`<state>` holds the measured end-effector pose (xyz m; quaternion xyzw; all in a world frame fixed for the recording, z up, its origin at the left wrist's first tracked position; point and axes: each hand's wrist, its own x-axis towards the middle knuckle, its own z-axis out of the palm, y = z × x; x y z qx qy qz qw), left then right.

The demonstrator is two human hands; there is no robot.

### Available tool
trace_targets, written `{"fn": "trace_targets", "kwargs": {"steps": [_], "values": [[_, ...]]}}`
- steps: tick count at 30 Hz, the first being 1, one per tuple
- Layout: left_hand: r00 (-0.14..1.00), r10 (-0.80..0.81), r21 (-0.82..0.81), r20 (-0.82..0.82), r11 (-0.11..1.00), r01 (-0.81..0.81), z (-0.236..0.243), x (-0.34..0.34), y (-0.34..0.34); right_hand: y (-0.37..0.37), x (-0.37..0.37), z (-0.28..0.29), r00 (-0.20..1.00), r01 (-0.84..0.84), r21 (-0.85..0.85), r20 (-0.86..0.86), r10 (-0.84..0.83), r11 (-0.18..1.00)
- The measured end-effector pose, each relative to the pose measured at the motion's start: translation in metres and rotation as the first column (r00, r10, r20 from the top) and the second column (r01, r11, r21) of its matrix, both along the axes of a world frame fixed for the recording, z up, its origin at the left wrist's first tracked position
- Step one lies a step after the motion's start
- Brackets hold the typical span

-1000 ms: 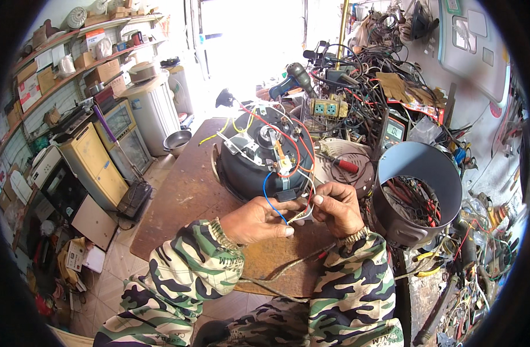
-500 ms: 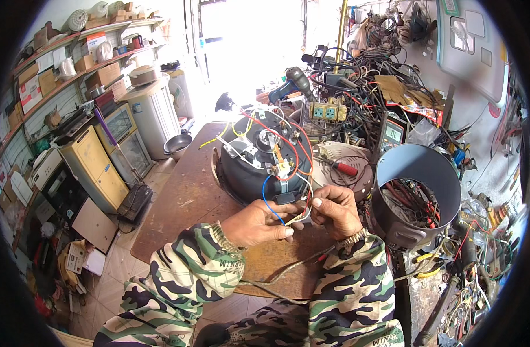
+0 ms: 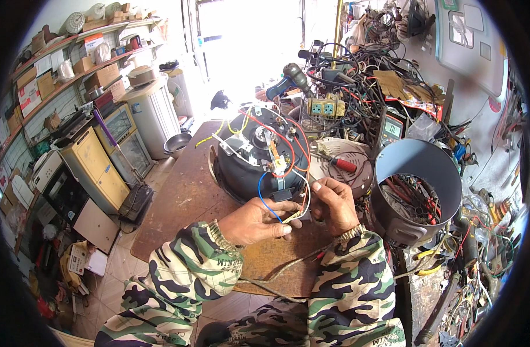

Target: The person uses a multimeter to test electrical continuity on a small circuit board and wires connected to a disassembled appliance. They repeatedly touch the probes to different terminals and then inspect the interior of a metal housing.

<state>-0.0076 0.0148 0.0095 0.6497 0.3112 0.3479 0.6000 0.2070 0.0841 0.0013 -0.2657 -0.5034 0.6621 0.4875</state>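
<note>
An overturned round black appliance body (image 3: 236, 165), its wired underside facing up, rests on the brown wooden table (image 3: 178, 202). Red, yellow, white and blue wires run over it. My left hand (image 3: 256, 222) is closed in a pinch on the lower ends of several wires, among them the blue wire (image 3: 261, 194) and the white wire (image 3: 308, 194), at the body's near edge. Just right of them, my right hand (image 3: 334, 205) has its fingers curled and pressed together; whatever lies between its fingertips is too small to tell.
A red-handled tool (image 3: 343, 165) lies on a pale perforated round part (image 3: 323, 173) behind my right hand. Further right stand a grey pot (image 3: 418, 153) full of scraps and a multimeter (image 3: 392, 130). Tangled cables (image 3: 357, 75) pile up behind. A cord (image 3: 282, 272) crosses the table's near edge.
My right hand has shifted slightly up and away from the wire ends in my left hand, opening a gap between the hands. The left hand has hardly moved.
</note>
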Motion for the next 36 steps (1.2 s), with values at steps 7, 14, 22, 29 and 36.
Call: {"fn": "trace_targets", "kwargs": {"steps": [7,14,22,29,36], "values": [[0.999,0.012,-0.005,-0.03,1.0,-0.013,0.003,0.0023,-0.0017,0.0008,0.0006,-0.0044,0.994,-0.102,0.031,0.044,0.1,0.994],[1.0,0.003,0.019,-0.031,1.0,-0.002,-0.0021,0.0012,0.0003,-0.0054,0.0007,0.0022,0.984,-0.17,0.078,0.066,0.165,0.982],[0.999,0.0,-0.003,-0.042,1.0,0.0,0.0026,0.0018,-0.0014,-0.0045,-0.0011,-0.0006,0.982,-0.19,0.081,0.042,0.187,0.978],[0.998,0.002,-0.002,-0.057,1.0,-0.002,0.0026,0.0017,-0.0014,-0.0034,0.0016,-0.0022,0.987,-0.155,0.077,0.042,0.152,0.985],[0.998,-0.009,0.022,-0.066,1.0,0.011,0.0023,0.0012,-0.0005,-0.0053,-0.0003,-0.0006,0.988,-0.152,0.067,0.01,0.151,0.986]]}}
